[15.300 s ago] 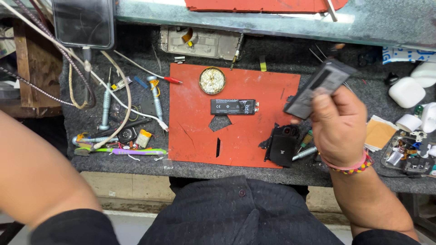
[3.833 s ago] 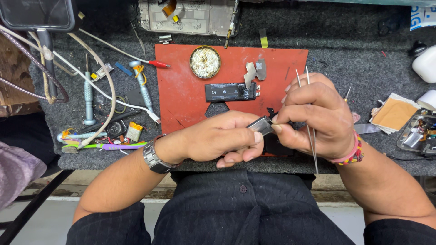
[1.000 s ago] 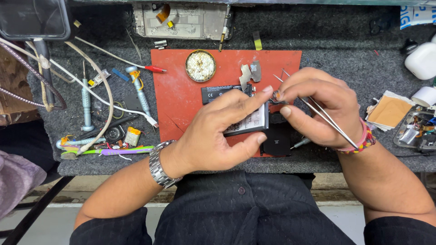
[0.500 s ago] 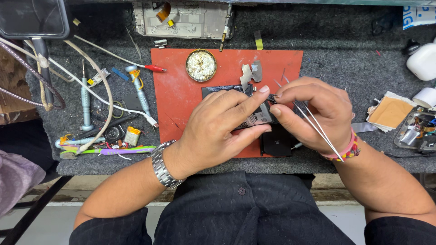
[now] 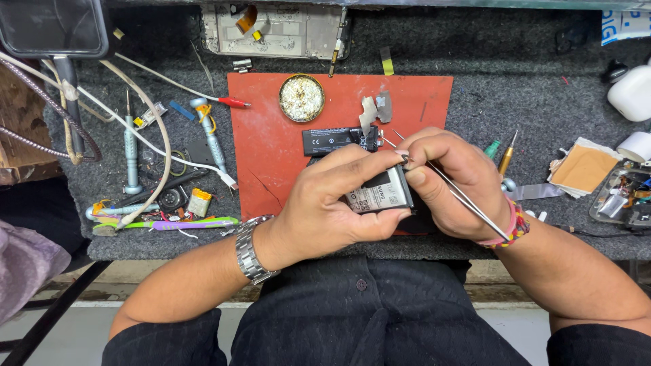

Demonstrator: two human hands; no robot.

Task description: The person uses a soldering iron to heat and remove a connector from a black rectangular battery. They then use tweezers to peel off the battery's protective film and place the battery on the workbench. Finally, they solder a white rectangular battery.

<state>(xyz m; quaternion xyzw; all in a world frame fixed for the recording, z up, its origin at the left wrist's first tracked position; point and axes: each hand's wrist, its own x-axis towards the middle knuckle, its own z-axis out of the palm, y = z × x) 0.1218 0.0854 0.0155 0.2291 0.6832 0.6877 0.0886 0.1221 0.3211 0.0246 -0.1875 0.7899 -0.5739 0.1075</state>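
Both hands meet at mid-frame over the red mat [image 5: 271, 149]. The left hand [image 5: 332, 203] is curled around a phone battery [image 5: 378, 195], thumb under it and fingers on top, while the right hand [image 5: 451, 179] pinches it from the right with metal tweezers [image 5: 468, 202] tucked in its grip. A second small battery [image 5: 332, 140] lies just above, and a round tin [image 5: 302, 97] sits higher on the mat.

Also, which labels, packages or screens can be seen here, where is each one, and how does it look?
Battery label: pale grey rectangle with dark print, on the flat battery held between the left hand and the right hand.
Second label: black strip with white marks, on the red mat.
Package: white and blue, top right corner, cut off.
Dark screen: black rectangle, top left, blank.
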